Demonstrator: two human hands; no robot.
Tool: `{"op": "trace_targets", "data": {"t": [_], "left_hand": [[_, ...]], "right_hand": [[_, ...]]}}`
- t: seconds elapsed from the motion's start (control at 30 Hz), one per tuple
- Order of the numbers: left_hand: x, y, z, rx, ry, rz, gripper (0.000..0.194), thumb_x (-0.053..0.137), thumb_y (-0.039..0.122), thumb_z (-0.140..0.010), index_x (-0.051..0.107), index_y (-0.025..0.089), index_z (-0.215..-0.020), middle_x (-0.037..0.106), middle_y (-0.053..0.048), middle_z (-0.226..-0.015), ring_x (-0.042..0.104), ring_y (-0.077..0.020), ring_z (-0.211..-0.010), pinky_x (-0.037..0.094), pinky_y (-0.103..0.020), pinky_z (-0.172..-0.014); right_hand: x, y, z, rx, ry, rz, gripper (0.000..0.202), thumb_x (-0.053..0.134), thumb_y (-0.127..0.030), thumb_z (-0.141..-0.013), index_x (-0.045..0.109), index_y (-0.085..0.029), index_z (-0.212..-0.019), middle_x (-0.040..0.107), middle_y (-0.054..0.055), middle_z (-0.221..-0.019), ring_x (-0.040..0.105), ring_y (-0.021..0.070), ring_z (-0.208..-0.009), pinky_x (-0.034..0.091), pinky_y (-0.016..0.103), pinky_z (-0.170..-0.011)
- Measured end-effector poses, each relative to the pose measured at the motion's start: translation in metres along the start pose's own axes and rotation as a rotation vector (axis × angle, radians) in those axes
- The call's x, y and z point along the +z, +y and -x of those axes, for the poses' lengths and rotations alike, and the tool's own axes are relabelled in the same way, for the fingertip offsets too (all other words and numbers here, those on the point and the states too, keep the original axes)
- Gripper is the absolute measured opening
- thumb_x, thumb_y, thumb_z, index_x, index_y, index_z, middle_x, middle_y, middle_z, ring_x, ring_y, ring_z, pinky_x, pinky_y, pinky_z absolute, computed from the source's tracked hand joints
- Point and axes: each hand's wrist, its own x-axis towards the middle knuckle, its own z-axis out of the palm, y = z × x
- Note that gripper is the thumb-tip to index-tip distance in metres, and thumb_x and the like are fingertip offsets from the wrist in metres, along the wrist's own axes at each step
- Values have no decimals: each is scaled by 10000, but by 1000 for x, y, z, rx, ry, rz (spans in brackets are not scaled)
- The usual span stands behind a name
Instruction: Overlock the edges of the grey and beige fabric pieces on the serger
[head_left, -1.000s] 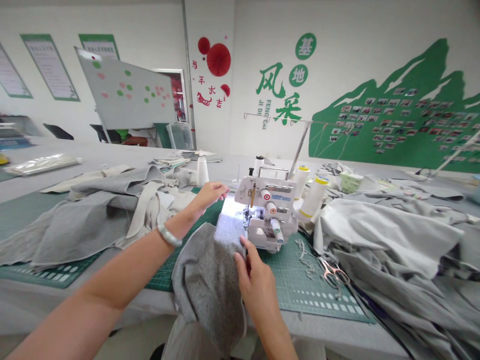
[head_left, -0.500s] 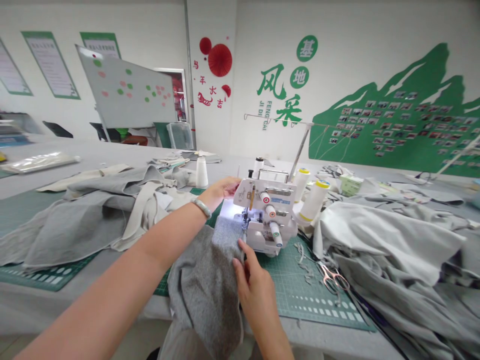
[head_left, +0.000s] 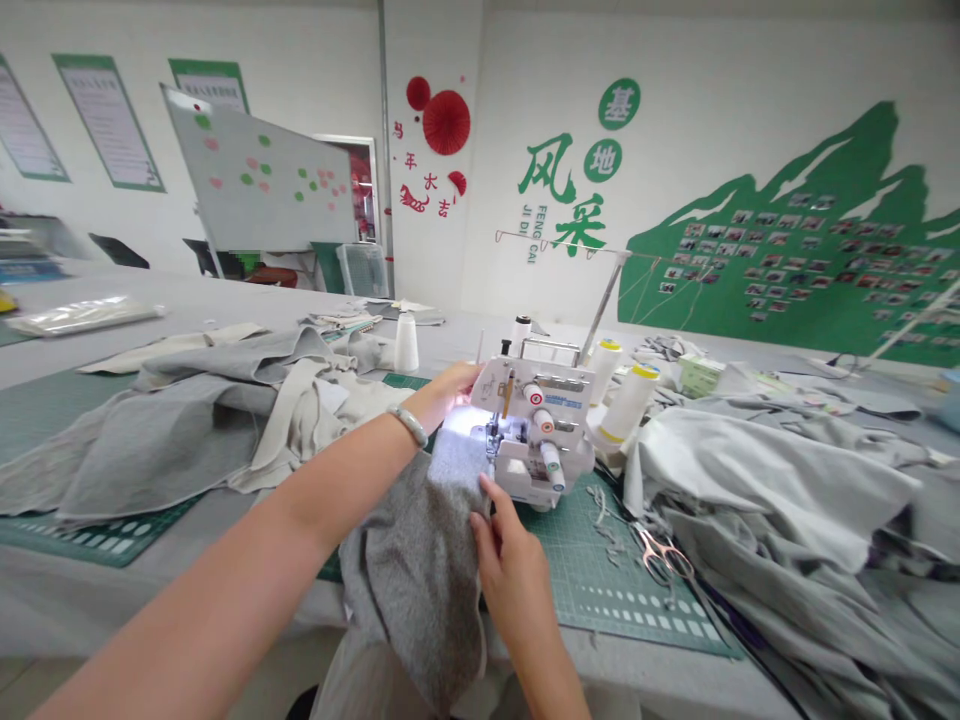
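Observation:
A white overlock sewing machine [head_left: 544, 420] stands on the green cutting mat, its lamp lighting the needle area. Grey fabric [head_left: 424, 560] lies on the machine's bed and hangs over the table's front edge. My left hand [head_left: 454, 388] reaches behind the machine's left side; its fingertips are hidden there, and a bracelet circles the wrist. At the fabric's right edge, just before the presser foot, my right hand [head_left: 506, 540] holds the cloth between thumb and index finger.
Pink-handled scissors [head_left: 664, 555] and thread scraps [head_left: 606, 520] lie right of the machine. Heaped grey cloth [head_left: 780, 500] covers the right side, and more cloth pieces [head_left: 180, 430] lie left. White thread cones [head_left: 630, 403] stand behind the machine, another cone [head_left: 406, 342] at its back left.
The view has shifted slightly. Both hands keep nearly the same places at the machine, and the hanging part of the fabric has changed its folds a little.

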Motion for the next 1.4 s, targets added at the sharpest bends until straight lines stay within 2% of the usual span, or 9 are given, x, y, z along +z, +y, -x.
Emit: {"op": "trace_targets", "data": {"t": [0.13,0.23,0.4,0.47,0.7,0.87,1.0,1.1,1.4], "left_hand": [[-7,-12,19,97,263,-104,218,539,219,-792,526,164,-581,487,22,-534,464,-104,-533,368,-226,-555],[-12,-27,60,201,298,-208,181,534,167,-762,564,166,-584,548,7,-619,505,-122,-639,410,-241,-656],[-21,-41,108,552,-213,-715,180,605,211,-786,704,188,-935,672,-74,-1103,587,-218,-1059,412,-348,-984],[-25,-44,110,576,-288,-771,231,614,230,-811,689,189,-1026,640,-88,-1213,559,-231,-1154,384,-365,-1038],[-31,-55,109,601,-230,-825,248,592,245,-854,666,199,-1086,632,-74,-1246,531,-238,-1191,362,-403,-1059],[-32,-55,111,615,-253,-833,269,588,239,-853,662,200,-1109,626,-73,-1261,526,-242,-1193,364,-410,-1051],[-33,-55,109,619,-278,-836,275,596,238,-850,660,203,-1115,627,-72,-1263,529,-242,-1192,364,-413,-1046],[-34,-55,109,627,-279,-835,278,601,231,-845,659,200,-1115,628,-73,-1259,528,-242,-1193,365,-413,-1047],[-34,-54,108,633,-279,-837,265,612,244,-847,665,207,-1104,633,-76,-1249,535,-243,-1193,376,-407,-1050]], "right_hand": [[-1,1,1,16,-18,-42,454,411,-291,-931,525,-214,-1364,668,26,-739,583,168,-577,393,223,-565],[1,4,2,-1,-31,-114,464,418,-293,-931,494,-218,-1383,645,10,-737,565,158,-587,368,216,-554],[5,7,5,-24,-27,-209,476,420,-292,-938,450,-218,-1407,556,-34,-669,512,138,-562,339,213,-546],[7,8,6,-30,-19,-248,474,419,-289,-942,443,-212,-1409,511,-48,-647,486,130,-548,333,212,-540],[25,29,8,-33,88,-501,497,464,-333,-945,418,-146,-1403,400,-68,-635,425,121,-565,379,214,-568],[37,39,12,-97,134,-523,533,499,-306,-934,372,-156,-1429,498,-51,-652,484,124,-580,434,219,-584],[42,39,17,-241,112,-387,535,499,-247,-931,355,-212,-1445,682,37,-922,604,136,-669,488,247,-662],[42,38,19,-317,178,-298,490,497,-228,-928,413,-230,-1411,671,78,-1131,635,135,-706,500,257,-692],[39,38,19,-324,244,-240,390,470,-213,-945,509,-207,-1333,630,-15,-741,518,100,-539,437,221,-562]]}}
